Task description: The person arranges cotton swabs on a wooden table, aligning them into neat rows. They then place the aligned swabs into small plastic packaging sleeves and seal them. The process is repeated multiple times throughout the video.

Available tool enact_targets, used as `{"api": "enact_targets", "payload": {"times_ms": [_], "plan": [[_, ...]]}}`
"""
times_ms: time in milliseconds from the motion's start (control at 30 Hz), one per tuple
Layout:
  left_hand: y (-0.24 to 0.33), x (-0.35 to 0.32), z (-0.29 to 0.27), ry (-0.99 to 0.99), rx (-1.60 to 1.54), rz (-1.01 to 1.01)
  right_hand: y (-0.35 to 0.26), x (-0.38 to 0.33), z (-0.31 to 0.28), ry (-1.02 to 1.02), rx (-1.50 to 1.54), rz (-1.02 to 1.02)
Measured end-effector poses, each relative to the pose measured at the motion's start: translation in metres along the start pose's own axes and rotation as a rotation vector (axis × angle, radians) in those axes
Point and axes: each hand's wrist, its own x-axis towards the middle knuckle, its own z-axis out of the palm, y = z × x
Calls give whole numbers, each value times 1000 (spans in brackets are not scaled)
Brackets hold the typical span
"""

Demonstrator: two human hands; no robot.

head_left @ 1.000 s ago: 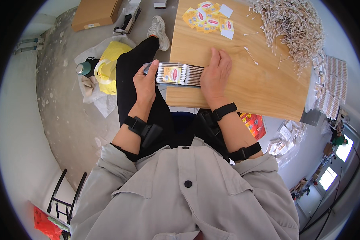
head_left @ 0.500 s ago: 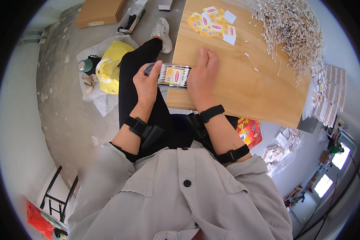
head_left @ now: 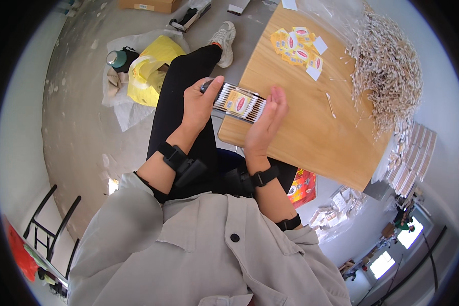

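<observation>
A clear plastic box of cotton swabs (head_left: 251, 108) is held at a tilt over the table's left corner. Inside it, white swab tips line both long sides around a yellow and white label card (head_left: 236, 102). My left hand (head_left: 198, 106) closes round the box's left end, thumb on top, beside a dark rounded piece partly hidden by the fingers. Against the right end rests the palm of my right hand (head_left: 264, 122), its fingers stretched out and pointing away from me. On the table beyond lie several label cards (head_left: 298, 46) in a loose pile.
A large heap of loose swabs (head_left: 387, 76) covers the right side of the wooden table (head_left: 290, 122). Stacked swab packs (head_left: 413, 158) stand past it. On the floor at left are a yellow bag (head_left: 150, 71) and a green-lidded bottle (head_left: 116, 59).
The view has turned, so the table appears slanted. The box has tilted, right end lower. My right hand has rolled from lying over the box's end to palm-in, fingers straight.
</observation>
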Motion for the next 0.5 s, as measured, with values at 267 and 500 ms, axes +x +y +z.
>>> {"api": "enact_targets", "payload": {"times_ms": [267, 500], "plan": [[4, -6, 3, 66, 173, 37, -6, -4, 18, -87, -99, -15], [3, -7, 3, 88, 249, 62, -11, -9, 27, -66, -130, -8]]}}
